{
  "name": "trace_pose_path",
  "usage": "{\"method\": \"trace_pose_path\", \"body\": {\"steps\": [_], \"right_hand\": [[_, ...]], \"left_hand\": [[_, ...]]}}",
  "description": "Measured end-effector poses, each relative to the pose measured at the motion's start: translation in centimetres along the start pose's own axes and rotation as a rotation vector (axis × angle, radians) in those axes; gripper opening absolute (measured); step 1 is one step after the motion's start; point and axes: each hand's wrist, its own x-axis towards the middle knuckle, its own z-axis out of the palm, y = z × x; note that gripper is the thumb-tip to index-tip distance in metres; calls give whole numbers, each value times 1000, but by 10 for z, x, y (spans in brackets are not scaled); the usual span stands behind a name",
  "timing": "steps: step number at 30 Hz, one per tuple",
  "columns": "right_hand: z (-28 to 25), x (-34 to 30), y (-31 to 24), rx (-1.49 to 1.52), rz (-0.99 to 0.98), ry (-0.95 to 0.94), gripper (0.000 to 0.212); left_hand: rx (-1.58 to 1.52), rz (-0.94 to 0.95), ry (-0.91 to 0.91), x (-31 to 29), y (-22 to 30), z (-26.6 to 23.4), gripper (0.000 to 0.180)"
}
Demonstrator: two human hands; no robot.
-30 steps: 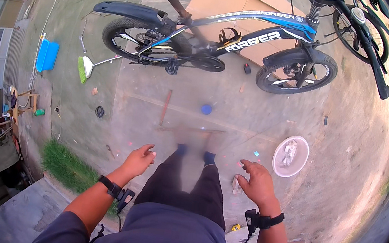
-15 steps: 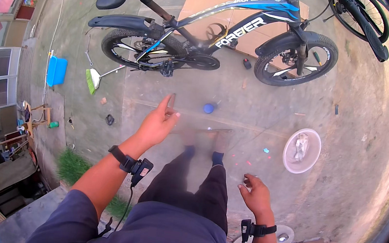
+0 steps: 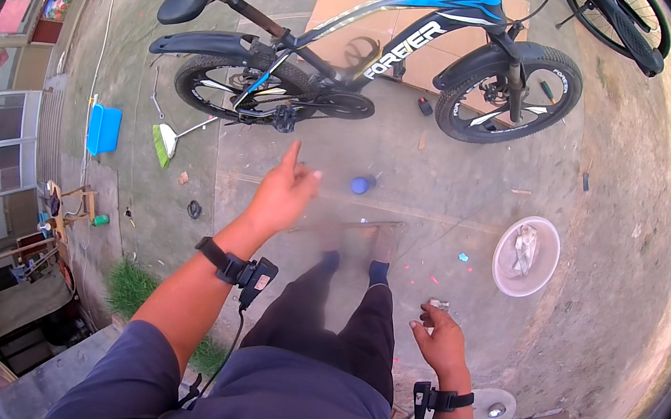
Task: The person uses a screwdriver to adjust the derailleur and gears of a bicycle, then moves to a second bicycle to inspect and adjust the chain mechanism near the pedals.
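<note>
Fingers of the left hand (image 3: 282,194) are loosely spread, index extended, nothing gripped. Beyond the fingertips a bicycle (image 3: 373,53) is stood, well apart; a blue ball (image 3: 361,185) is seen just right of them. Fingers of the right hand (image 3: 441,342) are half curled, empty, a white plate (image 3: 547,242) beyond.

A blue rectangular plastic tub (image 3: 104,129) lies near a green-headed broom (image 3: 163,143) on the concrete. A round white plate (image 3: 526,256) holding a crumpled rag sits well apart from them. Flattened brown cardboard sheets (image 3: 354,0) lie farther off, and a green grass patch (image 3: 124,288) borders a step.
</note>
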Motion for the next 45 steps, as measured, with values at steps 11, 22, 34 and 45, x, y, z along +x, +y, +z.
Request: {"method": "trace_pose_path", "body": {"steps": [11, 22, 34, 45], "right_hand": [[-2, 2, 1, 5, -4, -8, 41], [-3, 11, -2, -28, -21, -12, 41], [8, 18, -37, -108, -35, -38, 40], [33, 31, -75, -161, -60, -93, 40]], "left_hand": [[-104, 31, 54, 7, 9, -1, 73], [-332, 189, 210, -15, 37, -1, 32], [117, 329, 50, -52, 8, -10, 33], [444, 56, -422, -97, -102, -21, 32]]}}
